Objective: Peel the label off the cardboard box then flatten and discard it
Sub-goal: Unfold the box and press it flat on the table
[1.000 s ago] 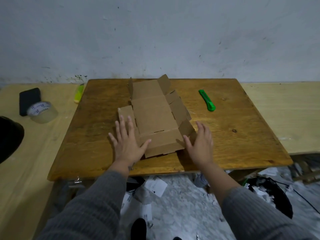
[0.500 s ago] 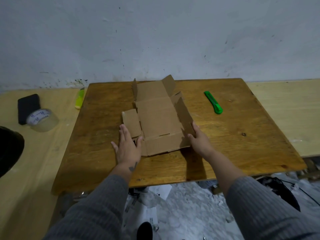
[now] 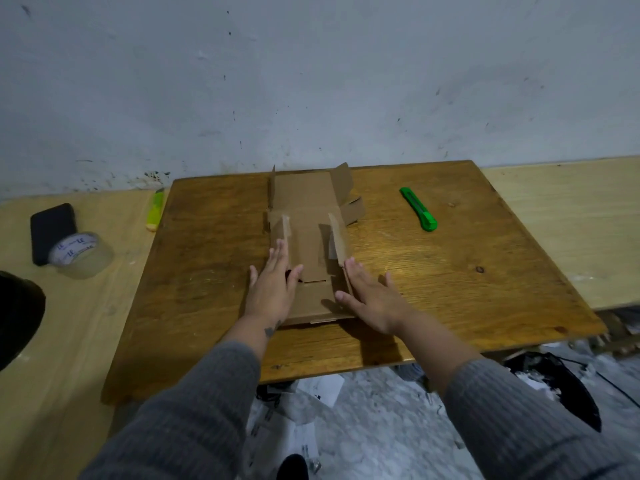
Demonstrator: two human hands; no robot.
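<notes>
One cardboard box [image 3: 310, 244], opened out, lies near the middle of the brown wooden table [image 3: 450, 289]. Its long axis runs from the person's side of the table away toward the wall [image 3: 311, 81], with one end near the front edge and the other close to the back edge. The base panel lies flat, while two long side flaps stand up on edge along the left and right, and smaller flaps at the far end also stick up.

Two hands are on it. The left hand [image 3: 273, 289] rests with straight fingers against the outside of the left flap, thumb lying on the base panel; it grasps nothing. The right hand [image 3: 372, 296] does the same against the outside of the right flap, fingers straight and together, thumb on the near panel, also gripping nothing. Both arms wear grey ribbed sleeves.

Two utility knives are in view: a green one [image 3: 418, 208] on the table to the right of the box, well apart from it, and a yellow-green one [image 3: 155, 210] just beside the table's left edge. On the pale bench [image 3: 69, 323] at left sit one roll of clear tape [image 3: 81, 254] and one black phone [image 3: 52, 230], touching each other. Scraps of paper [image 3: 322, 389] litter the floor under the table.
</notes>
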